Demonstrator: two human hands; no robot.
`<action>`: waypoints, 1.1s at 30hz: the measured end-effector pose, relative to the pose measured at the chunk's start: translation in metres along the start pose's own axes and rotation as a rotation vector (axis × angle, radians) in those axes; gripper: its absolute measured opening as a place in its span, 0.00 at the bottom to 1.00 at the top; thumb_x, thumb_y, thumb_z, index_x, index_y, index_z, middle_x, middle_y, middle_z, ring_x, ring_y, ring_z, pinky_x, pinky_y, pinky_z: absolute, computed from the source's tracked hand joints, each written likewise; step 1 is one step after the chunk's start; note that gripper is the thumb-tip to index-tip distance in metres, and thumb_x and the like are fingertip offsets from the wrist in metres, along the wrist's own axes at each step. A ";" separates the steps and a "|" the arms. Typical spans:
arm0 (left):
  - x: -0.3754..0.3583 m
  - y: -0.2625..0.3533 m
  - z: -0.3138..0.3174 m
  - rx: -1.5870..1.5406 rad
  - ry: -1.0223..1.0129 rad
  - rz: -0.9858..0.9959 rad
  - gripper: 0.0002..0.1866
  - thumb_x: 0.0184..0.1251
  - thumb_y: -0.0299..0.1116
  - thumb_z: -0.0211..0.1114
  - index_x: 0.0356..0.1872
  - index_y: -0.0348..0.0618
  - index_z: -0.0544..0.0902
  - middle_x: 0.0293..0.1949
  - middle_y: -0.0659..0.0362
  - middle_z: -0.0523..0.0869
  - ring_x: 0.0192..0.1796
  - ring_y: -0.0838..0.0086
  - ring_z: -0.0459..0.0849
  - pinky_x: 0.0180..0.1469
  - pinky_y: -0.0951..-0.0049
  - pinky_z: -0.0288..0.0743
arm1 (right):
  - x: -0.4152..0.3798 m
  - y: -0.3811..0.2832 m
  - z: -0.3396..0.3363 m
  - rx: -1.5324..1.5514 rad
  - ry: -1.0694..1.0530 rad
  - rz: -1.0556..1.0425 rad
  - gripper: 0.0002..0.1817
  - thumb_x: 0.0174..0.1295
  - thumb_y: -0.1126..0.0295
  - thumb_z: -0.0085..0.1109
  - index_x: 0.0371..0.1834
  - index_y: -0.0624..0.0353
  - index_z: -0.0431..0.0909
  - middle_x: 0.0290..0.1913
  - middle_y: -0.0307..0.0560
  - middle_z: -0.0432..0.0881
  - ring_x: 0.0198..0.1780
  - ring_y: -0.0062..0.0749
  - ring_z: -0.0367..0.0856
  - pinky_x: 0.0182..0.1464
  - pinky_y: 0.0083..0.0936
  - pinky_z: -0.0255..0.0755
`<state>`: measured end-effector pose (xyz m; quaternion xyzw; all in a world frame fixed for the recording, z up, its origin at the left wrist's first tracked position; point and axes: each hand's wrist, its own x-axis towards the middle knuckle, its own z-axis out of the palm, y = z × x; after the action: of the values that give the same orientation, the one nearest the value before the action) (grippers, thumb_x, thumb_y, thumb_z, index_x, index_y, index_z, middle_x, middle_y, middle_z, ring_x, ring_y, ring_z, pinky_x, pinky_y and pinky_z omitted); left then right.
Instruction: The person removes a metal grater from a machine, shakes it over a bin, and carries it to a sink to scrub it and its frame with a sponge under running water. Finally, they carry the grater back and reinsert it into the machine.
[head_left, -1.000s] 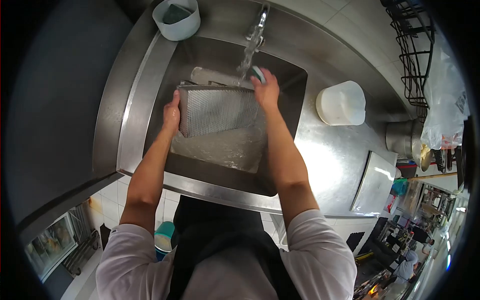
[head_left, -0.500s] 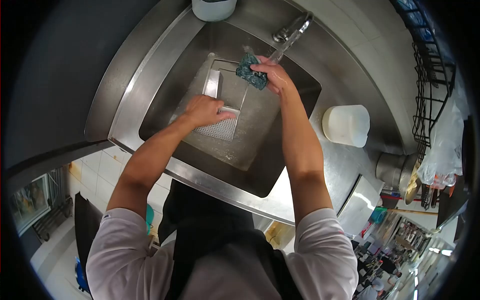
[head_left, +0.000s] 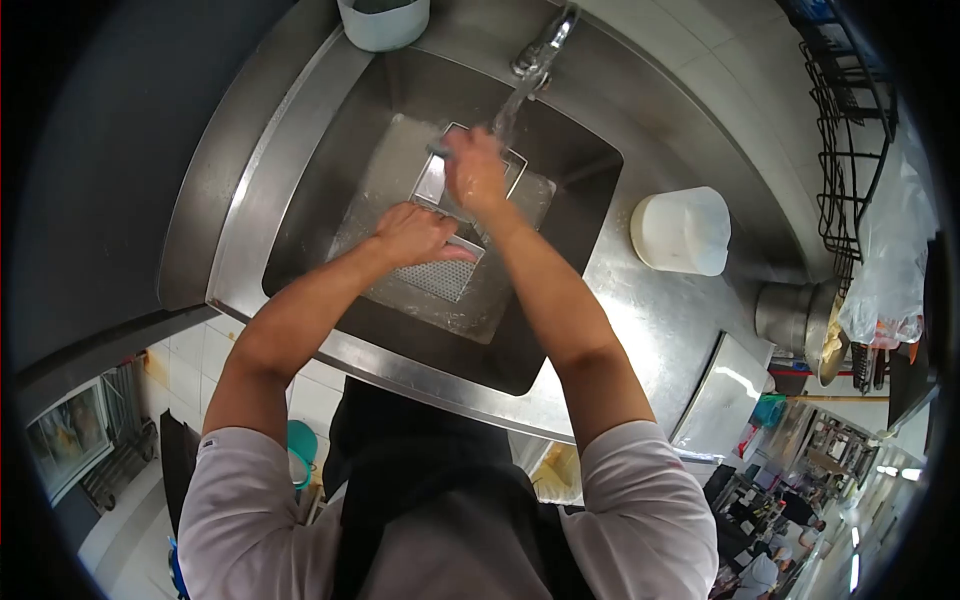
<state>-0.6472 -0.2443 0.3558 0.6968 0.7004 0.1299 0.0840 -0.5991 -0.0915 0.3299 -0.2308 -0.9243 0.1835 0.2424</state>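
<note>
My left hand (head_left: 412, 232) is closed around the middle of a flat metal grater (head_left: 442, 279), with a perforated plate at the near end and a thin wire frame at the far end. My right hand (head_left: 478, 172), smeared by motion, is over the grater's far part. A sliver of a dark green scouring pad (head_left: 439, 148) shows at its fingertips; the hand covers the rest. Beneath the grater, a pale flat board (head_left: 385, 180) lies on the bottom of the steel sink (head_left: 305, 225). Water runs from the faucet (head_left: 545, 50) just beyond my right hand.
A white plastic tub (head_left: 683, 232) stands on the steel counter to the right, with a flat metal lid or tray (head_left: 718, 400) nearer me. Another white container (head_left: 385, 25) sits at the sink's back left corner. A black wire rack (head_left: 840, 150) hangs at far right.
My right hand has moved left and nearer, from beside the water stream onto the grater, carrying the scouring pad. My left hand keeps its hold, and the grater has turned slightly.
</note>
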 end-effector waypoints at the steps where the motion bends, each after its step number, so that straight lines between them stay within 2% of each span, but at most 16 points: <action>1: 0.001 0.002 -0.002 -0.016 0.018 -0.002 0.33 0.55 0.68 0.62 0.18 0.42 0.78 0.18 0.55 0.81 0.23 0.57 0.84 0.28 0.58 0.77 | -0.009 0.004 0.007 0.040 -0.092 -0.031 0.15 0.46 0.76 0.62 0.39 0.51 0.83 0.43 0.51 0.79 0.51 0.51 0.76 0.52 0.41 0.73; 3: 0.005 0.002 -0.006 -0.046 0.057 -0.009 0.33 0.55 0.67 0.62 0.18 0.42 0.78 0.17 0.55 0.81 0.22 0.58 0.83 0.28 0.58 0.77 | -0.016 0.011 0.017 0.123 -0.273 -0.101 0.16 0.45 0.76 0.62 0.40 0.49 0.83 0.44 0.49 0.79 0.52 0.49 0.76 0.53 0.40 0.73; 6: 0.000 0.000 -0.007 -0.006 -0.019 -0.049 0.33 0.54 0.67 0.63 0.18 0.42 0.78 0.16 0.55 0.80 0.21 0.57 0.82 0.27 0.58 0.77 | -0.012 0.020 0.021 0.097 -0.428 -0.332 0.15 0.46 0.76 0.61 0.38 0.47 0.84 0.45 0.47 0.79 0.53 0.48 0.76 0.54 0.39 0.74; 9: 0.000 0.000 -0.008 -0.041 0.051 0.034 0.33 0.53 0.67 0.64 0.17 0.42 0.78 0.15 0.54 0.80 0.20 0.56 0.82 0.27 0.58 0.77 | 0.004 0.019 0.021 0.118 -0.159 -0.058 0.15 0.48 0.77 0.61 0.40 0.49 0.84 0.44 0.47 0.80 0.51 0.47 0.77 0.54 0.37 0.73; 13: -0.003 -0.001 -0.015 -0.031 0.036 -0.056 0.32 0.54 0.65 0.65 0.15 0.42 0.77 0.16 0.53 0.80 0.22 0.54 0.82 0.27 0.58 0.77 | 0.000 0.023 0.029 0.186 -0.431 -0.299 0.14 0.51 0.75 0.59 0.41 0.50 0.85 0.45 0.49 0.81 0.52 0.49 0.78 0.57 0.38 0.73; 16: -0.002 -0.006 -0.015 -0.074 0.069 -0.037 0.30 0.57 0.61 0.66 0.16 0.41 0.77 0.17 0.52 0.80 0.23 0.52 0.81 0.27 0.57 0.75 | 0.028 0.024 0.014 -0.009 -0.334 0.015 0.13 0.53 0.74 0.59 0.42 0.50 0.84 0.45 0.50 0.81 0.50 0.50 0.79 0.56 0.40 0.73; 18: -0.011 -0.022 -0.013 -0.150 0.105 -0.093 0.28 0.61 0.57 0.65 0.17 0.39 0.77 0.17 0.51 0.80 0.22 0.50 0.79 0.26 0.56 0.73 | 0.030 0.017 -0.007 0.214 -0.325 0.047 0.14 0.53 0.70 0.62 0.45 0.50 0.83 0.45 0.54 0.81 0.48 0.51 0.80 0.53 0.40 0.74; 20: -0.015 -0.041 -0.018 -0.245 0.136 -0.207 0.26 0.65 0.52 0.64 0.19 0.37 0.77 0.17 0.50 0.77 0.21 0.57 0.79 0.26 0.59 0.70 | 0.030 0.019 -0.037 0.415 -0.237 0.023 0.14 0.53 0.68 0.64 0.45 0.50 0.83 0.46 0.55 0.81 0.49 0.52 0.80 0.53 0.39 0.75; 21: -0.020 -0.049 -0.020 -0.291 0.150 -0.268 0.25 0.67 0.49 0.63 0.20 0.36 0.77 0.16 0.50 0.76 0.21 0.60 0.79 0.26 0.60 0.68 | 0.028 0.023 -0.051 0.538 -0.269 0.268 0.16 0.54 0.68 0.66 0.47 0.51 0.83 0.45 0.53 0.82 0.46 0.45 0.83 0.52 0.34 0.75; 23: -0.031 -0.064 -0.021 -0.455 0.202 -0.374 0.24 0.68 0.47 0.62 0.21 0.36 0.77 0.16 0.50 0.74 0.19 0.66 0.74 0.26 0.64 0.67 | 0.020 0.043 -0.068 0.855 -0.106 0.450 0.17 0.54 0.70 0.66 0.50 0.54 0.82 0.44 0.49 0.85 0.45 0.35 0.83 0.52 0.27 0.74; 24: -0.037 -0.072 -0.020 -0.538 0.228 -0.423 0.23 0.69 0.47 0.61 0.22 0.35 0.77 0.16 0.49 0.72 0.19 0.69 0.72 0.26 0.66 0.67 | 0.015 0.053 -0.073 0.865 -0.069 0.466 0.18 0.54 0.71 0.66 0.50 0.55 0.82 0.43 0.48 0.85 0.45 0.33 0.83 0.51 0.26 0.74; 25: -0.043 -0.080 -0.019 -0.594 0.260 -0.415 0.22 0.71 0.43 0.60 0.22 0.35 0.78 0.17 0.57 0.74 0.23 0.80 0.66 0.27 0.72 0.65 | 0.006 0.066 -0.074 0.871 -0.029 0.483 0.18 0.55 0.71 0.66 0.50 0.57 0.82 0.43 0.48 0.85 0.45 0.30 0.82 0.50 0.25 0.74; 26: -0.048 -0.088 -0.017 -0.710 0.287 -0.436 0.21 0.71 0.43 0.60 0.23 0.35 0.78 0.18 0.60 0.75 0.24 0.81 0.66 0.28 0.73 0.65 | -0.004 0.078 -0.075 0.874 0.011 0.504 0.18 0.55 0.72 0.66 0.50 0.58 0.82 0.43 0.47 0.85 0.45 0.28 0.82 0.49 0.23 0.74; 29: -0.057 -0.099 -0.020 -1.012 0.376 -0.500 0.21 0.73 0.42 0.58 0.25 0.35 0.80 0.22 0.67 0.77 0.27 0.84 0.68 0.31 0.75 0.65 | -0.050 0.118 -0.052 1.022 0.116 0.744 0.17 0.54 0.73 0.66 0.49 0.59 0.82 0.42 0.47 0.85 0.44 0.28 0.82 0.48 0.24 0.74; 31: -0.057 -0.098 -0.030 -1.143 0.452 -0.528 0.20 0.74 0.42 0.57 0.25 0.37 0.80 0.24 0.71 0.76 0.29 0.85 0.68 0.32 0.77 0.64 | -0.062 0.120 -0.057 1.050 0.101 0.754 0.17 0.54 0.73 0.66 0.49 0.60 0.82 0.42 0.46 0.85 0.43 0.27 0.82 0.47 0.24 0.74; 33: -0.057 -0.090 -0.036 -1.144 0.456 -0.510 0.20 0.75 0.42 0.57 0.24 0.39 0.79 0.23 0.70 0.75 0.28 0.86 0.68 0.32 0.78 0.63 | -0.068 0.118 -0.063 0.990 0.123 0.740 0.16 0.55 0.74 0.66 0.48 0.61 0.82 0.42 0.46 0.85 0.43 0.27 0.82 0.47 0.24 0.74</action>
<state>-0.7426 -0.3032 0.3597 0.3102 0.6642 0.6012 0.3182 -0.4730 -0.0146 0.3029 -0.4063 -0.5727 0.6486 0.2937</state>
